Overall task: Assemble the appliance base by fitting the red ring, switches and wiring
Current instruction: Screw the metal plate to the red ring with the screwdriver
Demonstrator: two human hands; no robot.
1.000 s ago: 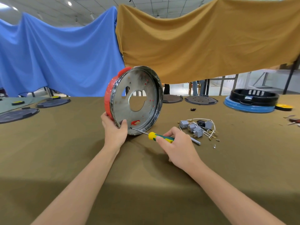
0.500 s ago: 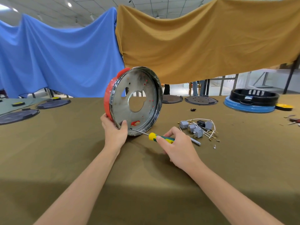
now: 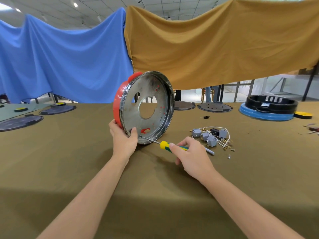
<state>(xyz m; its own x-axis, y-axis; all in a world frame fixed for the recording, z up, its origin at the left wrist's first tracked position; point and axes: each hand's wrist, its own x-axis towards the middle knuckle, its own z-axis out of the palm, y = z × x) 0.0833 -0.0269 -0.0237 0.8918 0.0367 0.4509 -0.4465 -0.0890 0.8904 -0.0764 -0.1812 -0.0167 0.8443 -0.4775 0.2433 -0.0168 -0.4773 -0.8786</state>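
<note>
Near the middle of the olive-cloth table [image 3: 69,169], the round shiny metal base with its red plastic ring [image 3: 146,109] is stood on edge, gripped low by the left hand [image 3: 123,141]. The yellow-green screwdriver [image 3: 170,146] is pinched in the right hand [image 3: 191,156]; a slipped tip could jab the left thumb or roll the base. The grey switches with white wiring [image 3: 209,136] lie loose just right of the base.

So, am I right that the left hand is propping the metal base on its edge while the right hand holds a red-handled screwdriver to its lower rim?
Not quite: the screwdriver handle is yellow and green, not red, as the head view shows. The rest holds: the left hand props the metal base on its edge, and the right hand holds the screwdriver with its tip at the lower rim.
</note>
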